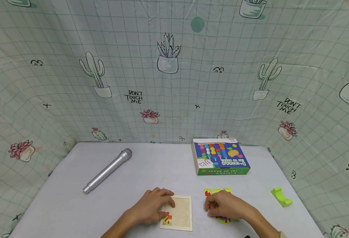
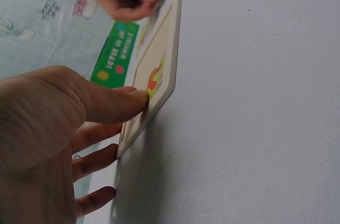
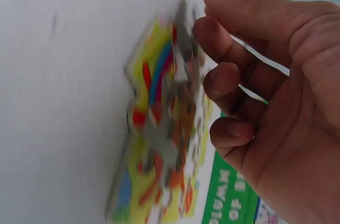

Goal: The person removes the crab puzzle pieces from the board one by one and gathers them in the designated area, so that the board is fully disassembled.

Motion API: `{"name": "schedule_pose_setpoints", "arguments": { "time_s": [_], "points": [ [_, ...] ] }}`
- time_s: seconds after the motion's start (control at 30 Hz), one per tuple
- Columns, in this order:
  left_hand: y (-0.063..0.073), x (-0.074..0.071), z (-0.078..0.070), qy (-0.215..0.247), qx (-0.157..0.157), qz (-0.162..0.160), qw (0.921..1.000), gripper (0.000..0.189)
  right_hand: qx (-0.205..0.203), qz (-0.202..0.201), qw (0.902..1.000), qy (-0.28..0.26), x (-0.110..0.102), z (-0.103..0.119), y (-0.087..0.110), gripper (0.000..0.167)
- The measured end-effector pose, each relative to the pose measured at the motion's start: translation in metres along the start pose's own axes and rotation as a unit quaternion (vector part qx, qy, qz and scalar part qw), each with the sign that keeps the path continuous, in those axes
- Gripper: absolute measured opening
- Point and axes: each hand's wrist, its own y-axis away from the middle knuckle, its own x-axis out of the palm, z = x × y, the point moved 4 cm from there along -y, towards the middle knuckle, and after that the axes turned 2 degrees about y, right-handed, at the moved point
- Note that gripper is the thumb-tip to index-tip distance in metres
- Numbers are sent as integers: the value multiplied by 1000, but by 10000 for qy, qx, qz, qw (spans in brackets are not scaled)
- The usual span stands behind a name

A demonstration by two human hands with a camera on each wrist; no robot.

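My left hand (image 1: pixel 154 205) grips the left side of a shallow wooden puzzle tray (image 1: pixel 181 211). In the left wrist view the thumb presses at a small coloured puzzle piece (image 2: pixel 154 82) in the tray's near left corner, and the other fingers lie along the edge. Over a cluster of bright yellow, red and blue puzzle pieces (image 3: pixel 154 144) hovers my right hand (image 1: pixel 224 204), fingers loosely bent and nothing seen between them. It covers much of the cluster in the head view; the right wrist view shows the pieces blurred, just beside the fingertips.
A bead-set box (image 1: pixel 222 157) with a green side stands behind the pieces. To the back left lies a silver microphone (image 1: pixel 109 170). A lime-green curved block (image 1: pixel 281 197) sits near the table's right edge. Patterned cloth (image 1: pixel 174 92) hangs behind the white table (image 1: pixel 150 165).
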Motion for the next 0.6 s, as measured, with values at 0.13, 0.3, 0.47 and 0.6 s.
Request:
{"name": "schedule_pose_setpoints", "arguments": {
  "time_s": [0.13,0.3,0.47,0.6],
  "points": [
    [0,-2,3,10,-41,-38,10000,27,-220,97,9995,-180,13,15,-14,4],
    [-1,-3,7,116,-21,-71,9999,27,-527,239,9976,-372,29,34,-31,7],
    [-2,-4,11,267,56,-97,9996,27,-752,303,9963,-293,36,49,-42,15],
    [-2,-5,13,348,81,-83,9993,25,-1025,321,9942,79,39,58,-50,24]
  ]
}}
